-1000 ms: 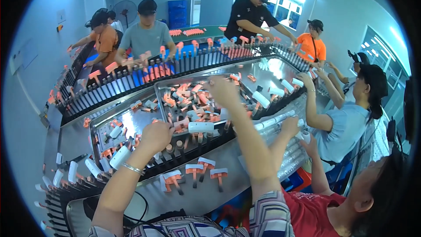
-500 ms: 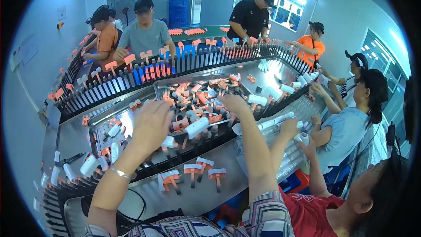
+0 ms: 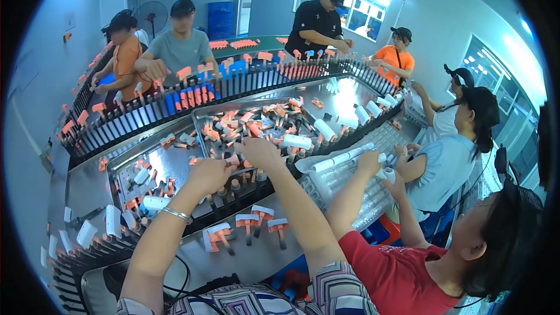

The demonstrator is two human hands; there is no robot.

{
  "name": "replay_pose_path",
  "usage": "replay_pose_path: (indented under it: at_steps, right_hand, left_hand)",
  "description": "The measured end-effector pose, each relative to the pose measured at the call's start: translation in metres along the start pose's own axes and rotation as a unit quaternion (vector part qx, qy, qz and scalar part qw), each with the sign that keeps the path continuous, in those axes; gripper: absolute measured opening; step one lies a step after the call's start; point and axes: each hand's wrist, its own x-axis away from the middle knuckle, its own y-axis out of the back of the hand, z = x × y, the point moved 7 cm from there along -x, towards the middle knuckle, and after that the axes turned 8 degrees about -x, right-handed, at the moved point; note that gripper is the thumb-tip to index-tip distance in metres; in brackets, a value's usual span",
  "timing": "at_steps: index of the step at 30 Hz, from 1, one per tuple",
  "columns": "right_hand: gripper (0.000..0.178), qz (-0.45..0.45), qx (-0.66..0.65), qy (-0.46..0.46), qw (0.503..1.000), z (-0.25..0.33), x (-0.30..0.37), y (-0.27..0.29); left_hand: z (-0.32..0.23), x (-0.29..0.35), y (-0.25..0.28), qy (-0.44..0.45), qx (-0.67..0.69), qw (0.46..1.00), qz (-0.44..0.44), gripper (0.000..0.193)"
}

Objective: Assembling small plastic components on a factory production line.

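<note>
Above the near chain of black posts, my left hand (image 3: 211, 176) is closed, its fingers on a small orange plastic part (image 3: 234, 159). Close to it, my right hand (image 3: 259, 153) has its fingers bent together at the tray's front edge; what they pinch is hidden. Beyond both hands lies a metal tray (image 3: 196, 134) heaped with orange and white plastic parts on dark handles (image 3: 256, 119). A white rounded cover (image 3: 297, 141) sits on a post just right of my right hand, and another white cover (image 3: 156, 202) is beside my left wrist.
Black posts (image 3: 163, 105) loop around the metal table, many topped with orange parts. Several white-and-orange pieces (image 3: 247, 221) lie in front of me. A person in red (image 3: 391, 274) works close on my right beside bubble wrap (image 3: 344, 189). Other people stand around the line.
My hands have come together over the posts: the left moved down from the tray, the right moved left and nearer. An orange part is now between them. The view has shifted slightly.
</note>
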Motion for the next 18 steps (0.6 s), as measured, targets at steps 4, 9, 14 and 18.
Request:
replay_pose_path:
  at_steps: [4,9,14,18]
  right_hand:
    - [0.044,0.034,-0.066,0.037,0.997,0.045,0.001,-0.020]
    - [0.043,-0.049,-0.066,-0.016,0.997,0.069,-0.001,0.034]
    - [0.042,-0.260,0.097,-0.025,0.960,0.038,-0.005,0.138]
    - [0.034,-0.092,0.169,-0.109,0.975,-0.028,-0.001,0.057]
  left_hand:
    - [0.030,0.035,0.007,0.038,0.022,0.999,-0.006,0.042]
    - [0.072,0.071,0.007,0.058,0.019,0.997,-0.046,0.041]
    - [0.110,0.102,0.010,0.094,0.035,0.994,-0.044,0.038]
    - [0.146,0.120,0.004,0.124,0.006,0.992,-0.037,0.040]
